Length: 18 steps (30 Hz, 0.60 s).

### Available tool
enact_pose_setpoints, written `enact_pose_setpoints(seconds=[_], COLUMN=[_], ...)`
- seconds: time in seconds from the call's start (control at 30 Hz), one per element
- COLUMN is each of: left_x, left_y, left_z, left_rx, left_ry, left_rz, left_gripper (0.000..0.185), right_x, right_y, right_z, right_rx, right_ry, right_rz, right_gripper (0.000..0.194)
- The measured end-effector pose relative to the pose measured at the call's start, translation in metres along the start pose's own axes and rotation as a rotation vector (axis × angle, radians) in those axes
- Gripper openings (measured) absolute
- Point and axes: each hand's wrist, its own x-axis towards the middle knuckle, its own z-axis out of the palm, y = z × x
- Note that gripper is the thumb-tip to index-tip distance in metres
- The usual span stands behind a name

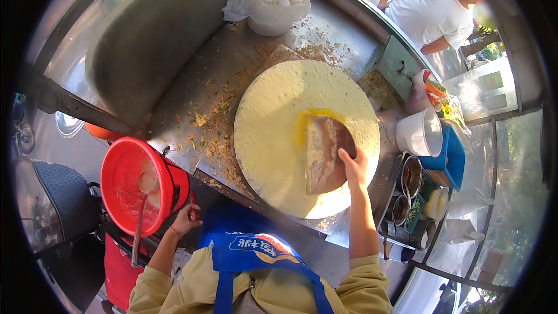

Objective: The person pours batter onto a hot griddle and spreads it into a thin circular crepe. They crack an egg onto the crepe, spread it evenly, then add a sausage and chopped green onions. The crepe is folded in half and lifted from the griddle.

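Note:
A wide pale crêpe [274, 139] covers the round griddle in front of me. My right hand [355, 165] grips the rounded edge of a half-moon wooden spreader [324, 157], streaked with batter, which lies on the crêpe right of its middle. Bright yellow egg [301, 128] shows along the spreader's far and left sides; its blade hides whatever is beneath. Low at the left, my left hand [185, 220] has its fingers around a small red handle [193, 213], beside a red bucket [126, 222]. A long-handled metal ladle [140, 222] leans inside that bucket, its bowl in batter.
Crumbs [213, 126] litter the metal counter. Beyond the griddle stands a bag-lined tub of eggs [270, 19]. To the right are a green metal box [390, 72], a white tub [418, 133], a blue bin [451, 157] and sauce pots [401, 209]. A person [429, 8] stands outside.

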Motion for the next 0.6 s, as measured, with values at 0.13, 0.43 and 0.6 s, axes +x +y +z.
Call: enact_pose_setpoints(seconds=[0.13,0.43,0.6], left_x=[0.027,0.013,0.025], left_y=[-0.057,-0.156,-0.199], left_z=[-0.002,-0.025,-0.031], left_rx=[0.004,-0.086,0.285], left_ry=[0.167,0.282,0.103], left_rz=[-0.106,-0.52,-0.484], left_gripper=[0.032,0.011,0.008], right_x=[0.005,0.008,0.025], right_y=[0.008,0.003,-0.015], right_z=[-0.021,-0.017,0.012], right_rx=[0.175,0.141,-0.031], right_ry=[0.051,0.075,0.018], right_rz=[0.023,-0.039,-0.088], right_gripper=[0.03,0.028,0.026])
